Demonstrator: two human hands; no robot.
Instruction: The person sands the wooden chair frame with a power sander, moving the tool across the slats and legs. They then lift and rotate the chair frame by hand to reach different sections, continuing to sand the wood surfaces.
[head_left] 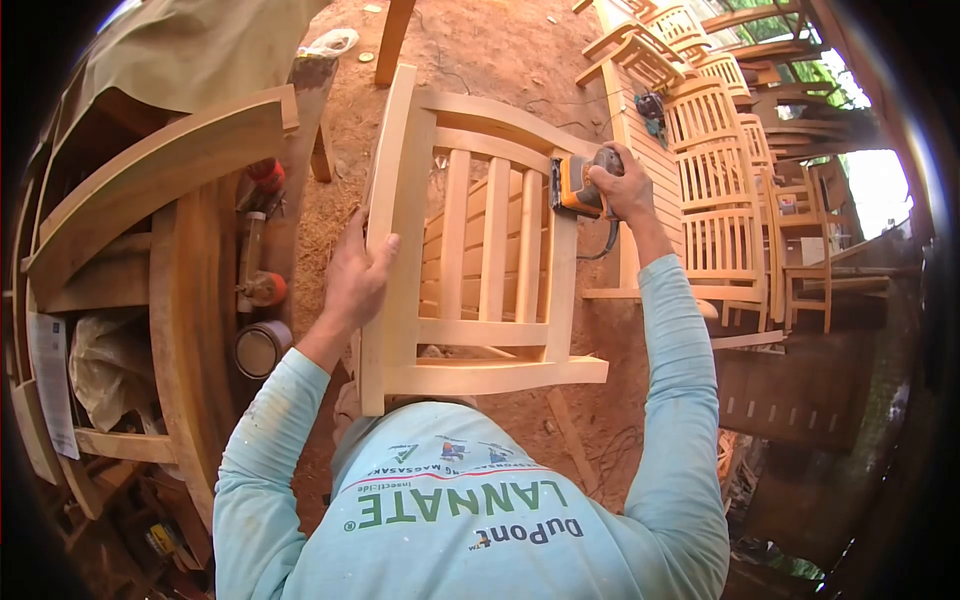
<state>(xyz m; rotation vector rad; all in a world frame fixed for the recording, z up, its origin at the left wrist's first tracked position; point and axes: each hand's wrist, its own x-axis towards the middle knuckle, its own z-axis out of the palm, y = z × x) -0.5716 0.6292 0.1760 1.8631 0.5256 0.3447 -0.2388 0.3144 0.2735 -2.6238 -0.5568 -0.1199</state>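
In front of my body is a pale wooden chair with a slatted back, tilted so that its slats face me. My left hand grips the long rail on the chair's left side, with the thumb over its near face. An orange and black power sander is in my right hand, fingers wrapped round its dark top. The sander's pad lies against the upright post at the right of the slats. A dark cord hangs below the tool.
Several slatted chairs stand in a row at the right, beside a slatted wooden bench bearing another power tool. At left, a wooden frame has a tin can and orange-red clamps beside it. Reddish dirt covers the ground.
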